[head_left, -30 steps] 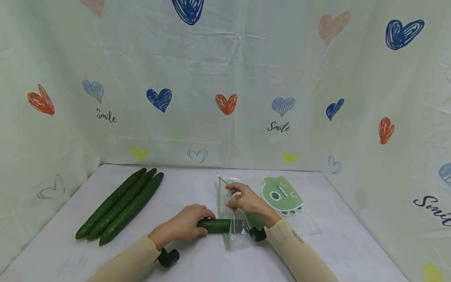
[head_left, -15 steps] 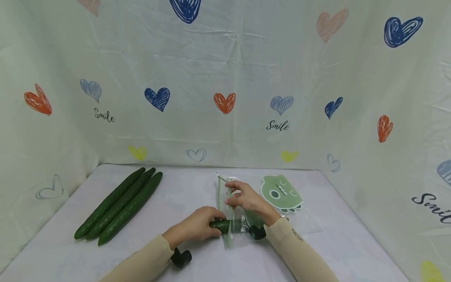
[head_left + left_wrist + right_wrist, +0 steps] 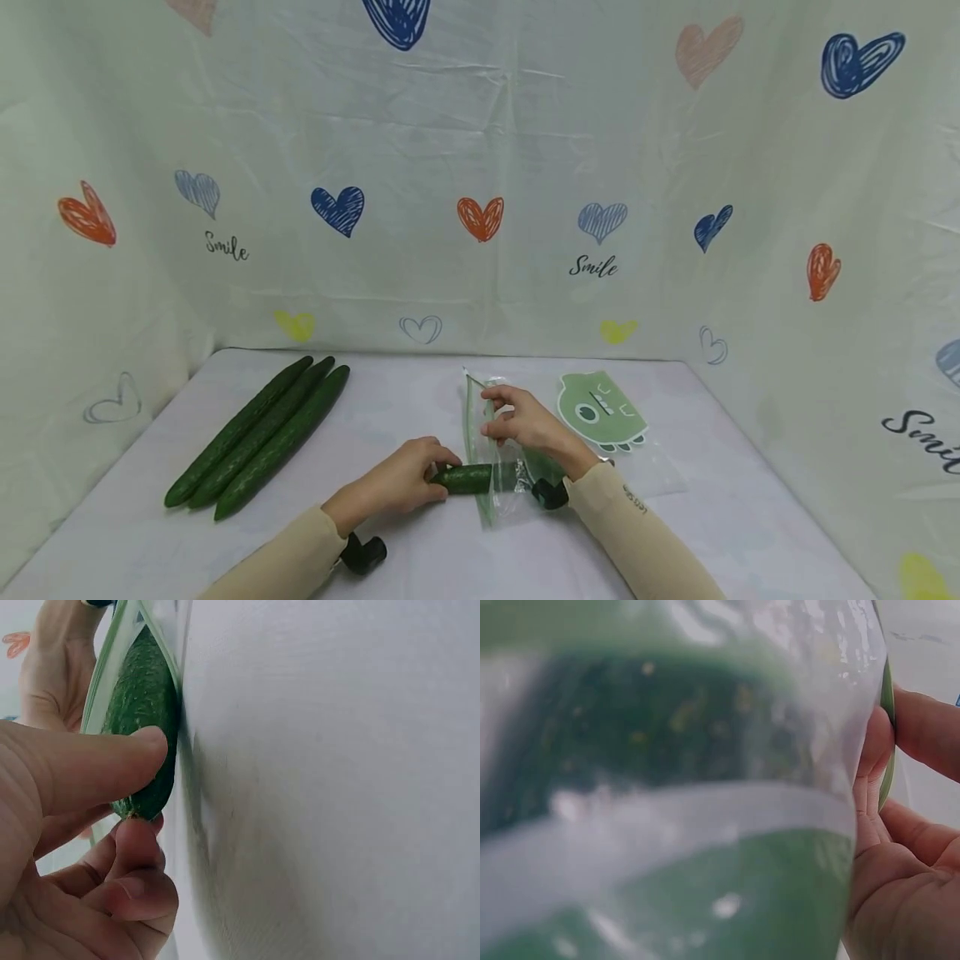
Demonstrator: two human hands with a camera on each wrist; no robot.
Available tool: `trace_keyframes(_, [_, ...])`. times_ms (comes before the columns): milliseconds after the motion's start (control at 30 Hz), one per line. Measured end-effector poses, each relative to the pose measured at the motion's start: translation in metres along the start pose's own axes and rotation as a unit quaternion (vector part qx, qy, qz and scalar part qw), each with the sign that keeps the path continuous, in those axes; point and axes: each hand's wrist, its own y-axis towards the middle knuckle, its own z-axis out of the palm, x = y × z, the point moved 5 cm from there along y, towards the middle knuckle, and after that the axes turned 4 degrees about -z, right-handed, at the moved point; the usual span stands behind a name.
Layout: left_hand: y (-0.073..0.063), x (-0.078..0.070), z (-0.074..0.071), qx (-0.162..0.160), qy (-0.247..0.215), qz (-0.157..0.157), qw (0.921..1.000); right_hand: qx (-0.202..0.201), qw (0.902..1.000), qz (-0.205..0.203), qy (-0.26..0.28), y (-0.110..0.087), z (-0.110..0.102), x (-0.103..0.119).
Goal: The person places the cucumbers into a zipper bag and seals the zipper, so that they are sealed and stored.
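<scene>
A cucumber lies partly inside a clear plastic zip bag with green edging. My left hand pinches its outer end; the left wrist view shows the thumb on top of the cucumber and fingertips at its tip. With thumb and fingers my right hand holds the bag's mouth edge, and in the right wrist view the green edging runs between the fingers of that hand. Through the bag's film the cucumber's inner part shows, blurred.
Three more cucumbers lie side by side at the left on the white table. Clear plastic with a green cartoon face lies right of my right hand; I cannot tell whether it is a separate bag. A heart-printed cloth hangs behind.
My left hand moved right, pushing the cucumber farther into the bag, then shifted back left, with more of the cucumber showing again. My right hand kept its hold at the bag's mouth.
</scene>
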Motion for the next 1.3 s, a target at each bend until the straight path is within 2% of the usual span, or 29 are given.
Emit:
trace_keyframes(400, [0.003,-0.006,0.001,-0.018,-0.032,-0.012,0.9993,0.0,1.0,0.0,-0.001,0.0,-0.001,-0.001])
trace_keyframes(633, [0.01,-0.011,0.006,-0.016,0.024,-0.04,0.9988,-0.003,1.0,-0.003,-0.003,-0.001,-0.002,0.0])
trace_keyframes(900, [0.01,-0.015,0.009,-0.029,0.039,-0.058,0.9971,0.002,1.0,0.003,-0.006,0.0,-0.002,0.0])
trace_keyframes(1067, [0.007,-0.015,0.006,-0.053,0.048,-0.053,0.996,-0.009,1.0,0.002,-0.003,0.0,-0.003,0.0])
trace_keyframes(1300, [0.009,-0.022,-0.003,-0.08,0.053,-0.018,0.9952,-0.027,0.9996,-0.006,-0.006,-0.002,-0.006,0.007])
